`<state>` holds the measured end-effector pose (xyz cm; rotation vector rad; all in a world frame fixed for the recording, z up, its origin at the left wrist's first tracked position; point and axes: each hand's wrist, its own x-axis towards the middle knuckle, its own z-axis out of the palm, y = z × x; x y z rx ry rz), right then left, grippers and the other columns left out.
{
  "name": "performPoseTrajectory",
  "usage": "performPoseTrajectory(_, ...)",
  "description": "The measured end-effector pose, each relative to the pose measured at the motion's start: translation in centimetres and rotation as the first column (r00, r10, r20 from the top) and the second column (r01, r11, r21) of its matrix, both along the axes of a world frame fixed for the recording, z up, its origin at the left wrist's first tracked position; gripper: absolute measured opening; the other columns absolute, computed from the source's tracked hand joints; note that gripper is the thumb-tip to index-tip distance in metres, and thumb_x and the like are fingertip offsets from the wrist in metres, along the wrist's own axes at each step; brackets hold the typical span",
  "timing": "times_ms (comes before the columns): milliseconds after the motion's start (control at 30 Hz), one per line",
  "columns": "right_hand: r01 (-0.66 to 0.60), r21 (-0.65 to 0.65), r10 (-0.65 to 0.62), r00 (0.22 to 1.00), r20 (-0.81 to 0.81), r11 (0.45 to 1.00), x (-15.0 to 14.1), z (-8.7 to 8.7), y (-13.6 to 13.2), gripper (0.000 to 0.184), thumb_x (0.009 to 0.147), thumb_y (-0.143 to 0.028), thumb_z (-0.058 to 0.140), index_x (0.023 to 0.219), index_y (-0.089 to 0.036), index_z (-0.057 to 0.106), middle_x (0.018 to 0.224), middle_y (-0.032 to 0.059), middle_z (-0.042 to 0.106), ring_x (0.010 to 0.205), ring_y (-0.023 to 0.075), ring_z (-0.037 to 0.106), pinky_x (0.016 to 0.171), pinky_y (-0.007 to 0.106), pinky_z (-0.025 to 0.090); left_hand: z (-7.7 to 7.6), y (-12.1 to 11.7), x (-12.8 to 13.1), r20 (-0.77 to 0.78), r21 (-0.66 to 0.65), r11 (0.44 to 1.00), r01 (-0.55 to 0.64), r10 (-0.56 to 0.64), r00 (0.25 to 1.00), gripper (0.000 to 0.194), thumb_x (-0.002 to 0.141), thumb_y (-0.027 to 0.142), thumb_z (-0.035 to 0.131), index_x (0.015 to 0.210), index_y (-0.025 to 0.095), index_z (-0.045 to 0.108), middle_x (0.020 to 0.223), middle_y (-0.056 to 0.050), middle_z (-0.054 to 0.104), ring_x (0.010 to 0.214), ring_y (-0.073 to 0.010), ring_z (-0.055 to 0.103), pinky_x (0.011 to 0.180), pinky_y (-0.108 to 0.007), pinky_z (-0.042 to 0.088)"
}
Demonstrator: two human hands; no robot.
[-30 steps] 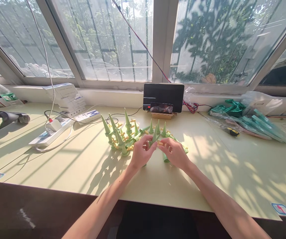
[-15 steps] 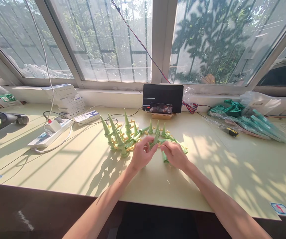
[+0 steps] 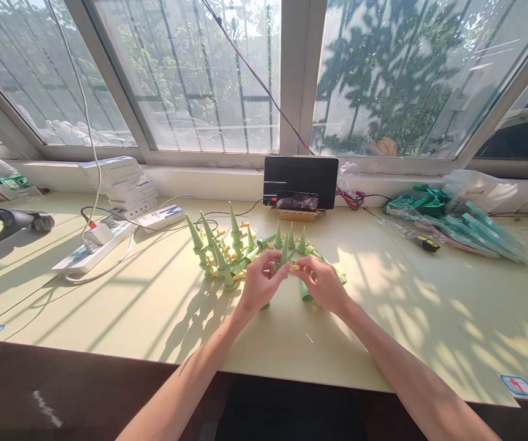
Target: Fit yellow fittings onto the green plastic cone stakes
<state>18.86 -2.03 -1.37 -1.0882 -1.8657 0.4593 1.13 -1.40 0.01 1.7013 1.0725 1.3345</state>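
Note:
Between the fingers of my left hand [image 3: 260,283] is a green plant watering spike [image 3: 285,252], its cone pointing up. My right hand [image 3: 327,285] pinches the small yellow valve [image 3: 294,266] on the side of that spike, with thumb and forefinger. Several more green watering spikes [image 3: 235,231] with yellow valves stand upright to the left of my hands, and others lie or stand just behind them. A green tube-like piece [image 3: 306,291] lies under my right hand, partly covered by it.
A tablet [image 3: 301,171] with a phone [image 3: 297,200] before it stands by the window. White power strip [image 3: 75,260] and boxes [image 3: 124,184] are at left. Plastic-wrapped green pieces [image 3: 484,233] and a yellow-black tool [image 3: 429,244] lie at right. The table's front edge is near.
My right hand's fingers have opened out a little and shifted, so the yellow valve between them now shows. The left hand keeps its hold on the spike, almost unmoved.

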Motion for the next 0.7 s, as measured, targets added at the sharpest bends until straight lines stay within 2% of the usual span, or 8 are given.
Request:
performPoseTrajectory(200,-0.016,0.042,0.015,1.000,0.008,0.999,0.00,-0.20,0.13,0.021,0.097,-0.039,0.050,0.086,-0.023,0.059,0.075,0.0022,0.061,0.061,0.0157,0.054,0.054,0.028,0.043,0.67,0.19,-0.40,0.048,-0.135,0.986,0.096,-0.090,0.995,0.021,0.081,0.038,0.070,0.092,0.020,0.070,0.087,-0.004,0.068,0.064,-0.0118,0.058,0.056,-0.023,0.047)
performPoseTrajectory(333,-0.060,0.031,0.060,0.998,0.004,0.998,0.00,-0.36,0.09,0.022,0.097,-0.039,0.050,0.086,-0.023,0.058,0.076,0.0024,0.061,0.061,0.0154,0.053,0.055,0.028,0.043,0.98,0.21,-0.52,0.131,-0.217,0.955,0.203,-0.177,0.975,0.019,0.080,0.034,0.071,0.092,0.019,0.072,0.090,-0.006,0.069,0.077,-0.0151,0.062,0.066,-0.026,0.050)
performPoseTrajectory(467,-0.080,0.038,0.079,0.997,0.012,0.996,0.05,-0.41,0.04,0.023,0.098,-0.039,0.048,0.084,-0.023,0.056,0.074,0.0021,0.058,0.061,0.0150,0.051,0.056,0.027,0.041,0.96,0.23,-0.48,0.195,-0.237,0.942,0.237,-0.193,0.962,0.020,0.078,0.034,0.074,0.091,0.019,0.072,0.092,-0.007,0.070,0.082,-0.0167,0.063,0.070,-0.027,0.051)
performPoseTrajectory(700,-0.090,0.026,0.088,0.995,0.054,0.996,0.19,-0.44,0.01,0.036,0.101,-0.034,0.038,0.067,-0.022,0.041,0.059,-0.0024,0.042,0.055,0.0135,0.037,0.054,0.026,0.032,0.96,0.10,-0.33,0.202,-0.215,0.937,0.277,-0.234,0.951,0.020,0.079,0.033,0.075,0.093,0.019,0.073,0.089,-0.005,0.067,0.077,-0.0143,0.057,0.066,-0.026,0.048)
